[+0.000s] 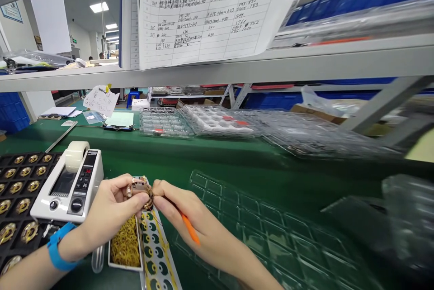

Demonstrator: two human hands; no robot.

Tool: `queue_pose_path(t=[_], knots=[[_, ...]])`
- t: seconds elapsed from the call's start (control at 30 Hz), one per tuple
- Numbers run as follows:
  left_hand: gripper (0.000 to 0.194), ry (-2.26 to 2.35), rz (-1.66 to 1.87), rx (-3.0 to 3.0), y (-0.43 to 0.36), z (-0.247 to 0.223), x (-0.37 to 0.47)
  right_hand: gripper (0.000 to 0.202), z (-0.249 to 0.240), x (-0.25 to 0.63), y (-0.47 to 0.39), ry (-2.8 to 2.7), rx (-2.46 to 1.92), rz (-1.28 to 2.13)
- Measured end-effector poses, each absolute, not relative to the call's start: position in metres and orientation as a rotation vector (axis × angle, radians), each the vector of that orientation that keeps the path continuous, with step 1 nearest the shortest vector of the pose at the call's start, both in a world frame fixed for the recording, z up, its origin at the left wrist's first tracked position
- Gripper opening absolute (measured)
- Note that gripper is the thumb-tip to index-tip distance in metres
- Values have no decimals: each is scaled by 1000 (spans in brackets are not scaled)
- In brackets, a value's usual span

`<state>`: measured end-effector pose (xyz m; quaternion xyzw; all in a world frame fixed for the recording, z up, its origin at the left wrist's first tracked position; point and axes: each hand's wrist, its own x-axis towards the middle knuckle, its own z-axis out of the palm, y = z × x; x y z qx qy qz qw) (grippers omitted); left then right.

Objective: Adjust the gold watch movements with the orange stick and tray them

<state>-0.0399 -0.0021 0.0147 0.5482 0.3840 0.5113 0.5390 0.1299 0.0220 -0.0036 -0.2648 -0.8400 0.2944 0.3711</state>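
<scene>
My left hand (108,208), with a blue band (61,247) round its wrist, pinches a small round gold-coloured metal part (139,186) between thumb and fingers. Close against that part's right side is my right hand (190,206), closed around a slim tool with an orange handle (190,229). The tool's tip is hidden by the fingers, so its kind does not show. Below the hands, many yellow rings (125,244) fill a white box (109,256). Beside it lies a pale strip (156,254) carrying yellow and dark-green ring shapes.
A white tape dispenser (74,186) stands at left, beside a black tray (25,208) of round gold parts. Clear compartment trays (257,217) cover the green bench (162,154) at right. Overhead runs a grey shelf beam (217,66) with a handwritten sheet (210,18).
</scene>
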Motion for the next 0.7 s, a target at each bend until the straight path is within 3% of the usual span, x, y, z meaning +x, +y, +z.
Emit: queue_pose_path(t=[0.23, 0.33, 0.5, 0.6, 0.7], knots=[[12, 1110, 1526, 1879, 2, -3, -43, 50, -5, 117, 18, -1883, -895, 926], [25, 1131, 1691, 2412, 6, -16, -48, 53, -2, 113, 14, -1702, -866, 1190], [31, 1280, 1564, 2853, 9, -20, -52, 50, 1, 105, 5, -1384, -748, 1567], [32, 1379, 1449, 2808, -6, -12, -45, 49, 3, 106, 2, -1358, -731, 1517], [35, 1407, 1438, 2503, -38, -19, -38, 38, -2, 123, 8, -1403, -778, 1213]])
